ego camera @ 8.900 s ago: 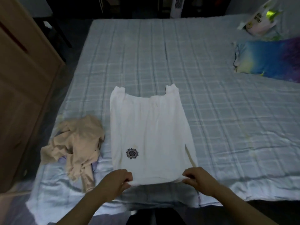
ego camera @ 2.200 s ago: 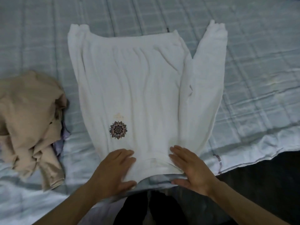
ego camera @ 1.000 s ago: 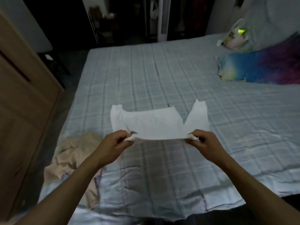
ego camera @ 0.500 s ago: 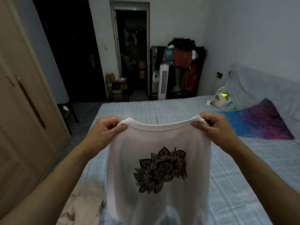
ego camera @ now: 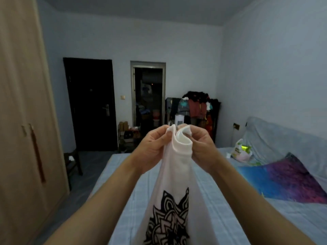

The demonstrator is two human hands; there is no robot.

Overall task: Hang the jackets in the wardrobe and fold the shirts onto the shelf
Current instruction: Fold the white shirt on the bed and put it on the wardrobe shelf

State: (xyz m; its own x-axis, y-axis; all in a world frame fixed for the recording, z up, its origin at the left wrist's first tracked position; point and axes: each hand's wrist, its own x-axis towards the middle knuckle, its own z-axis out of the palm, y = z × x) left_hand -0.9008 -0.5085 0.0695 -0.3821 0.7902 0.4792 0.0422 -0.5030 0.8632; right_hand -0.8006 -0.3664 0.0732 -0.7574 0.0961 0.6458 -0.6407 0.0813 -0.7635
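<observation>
The hands have come together since a moment ago, folding the shirt (ego camera: 174,175) in half in the air over the bed (ego camera: 221,200). The left hand (ego camera: 152,149) and right hand (ego camera: 200,147) each pinch its top edge. It is not yet folded small or on a shelf.

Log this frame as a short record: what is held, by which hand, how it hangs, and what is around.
held item: white shirt with black floral print
left hand: pinches the shirt's top edge
right hand: pinches the same edge, close beside the left
shirt state: bunched at the top, hanging down in the air above the bed
wardrobe: at left, doors closed
on bed: colourful pillow, plastic bag
far wall: dark door, open doorway, clothes rack
</observation>
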